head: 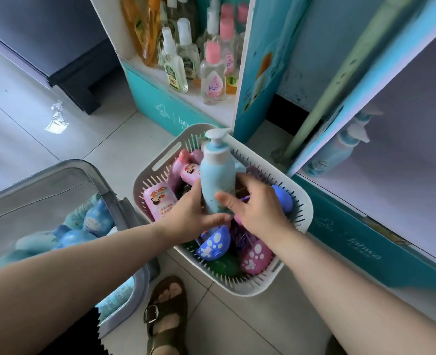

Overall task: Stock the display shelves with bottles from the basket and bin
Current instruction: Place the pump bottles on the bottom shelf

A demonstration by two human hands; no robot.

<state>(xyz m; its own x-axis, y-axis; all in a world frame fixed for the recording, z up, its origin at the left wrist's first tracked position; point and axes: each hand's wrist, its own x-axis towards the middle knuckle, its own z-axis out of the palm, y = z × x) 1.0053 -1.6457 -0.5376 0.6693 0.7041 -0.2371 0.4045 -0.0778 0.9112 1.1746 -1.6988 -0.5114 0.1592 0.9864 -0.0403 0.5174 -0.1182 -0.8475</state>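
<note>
Pump bottle (217, 175), pale blue with a white pump head, stands upright in both hands just above the white slotted basket (302, 211). The left hand (188, 213) curls round its lower left side, thumb under the base. The right hand (258, 208) wraps it from the other side, thumb laid across the front. Both hands grip the same bottle.

Directly beneath the grip, the basket holds more bottles lying loosely. A pink bottle (160, 201) is just left of the left hand. A blue paw-print bottle (213, 243) and a pink paw-print bottle (255, 254) lie nearer the person, below the wrists.

Well to the left of the grip, under the left forearm, a clear bin (124, 213) holds blue bottles. Beyond the grip, past the pump head, a teal display shelf (181, 108) carries clear bottles with white and pink caps. To the right of the grip, a second display shelf (365, 226) has pale blue pump bottles (339, 152) standing at its left end. A sandalled foot (165, 316) is on the floor tiles, near the person's side of the basket.
</note>
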